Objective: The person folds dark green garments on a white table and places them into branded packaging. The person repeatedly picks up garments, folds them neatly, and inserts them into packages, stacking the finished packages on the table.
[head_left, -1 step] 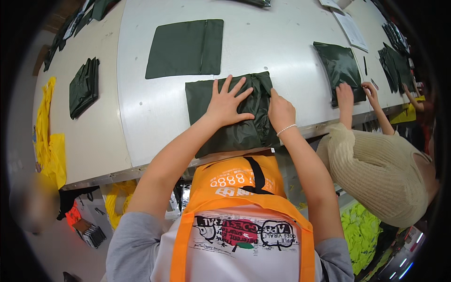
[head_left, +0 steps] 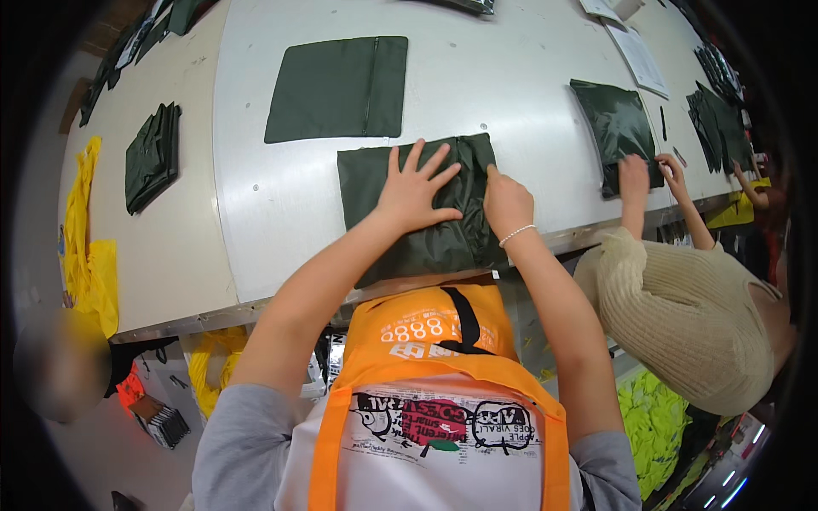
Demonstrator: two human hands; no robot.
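The table [head_left: 281, 213] is viewed from above its near side by a fisheye camera worn on the head, which is aimed steeply down past the wearer's apron [head_left: 409, 302], with the left hand [head_left: 417, 192] and right hand [head_left: 509, 204] seen close up by the table's near edge. A wide sweep is taken in, from the floor [head_left: 145, 460] before the table's left end to a co-worker [head_left: 690, 315] farther right along its near side, while the table's far side is cut off.
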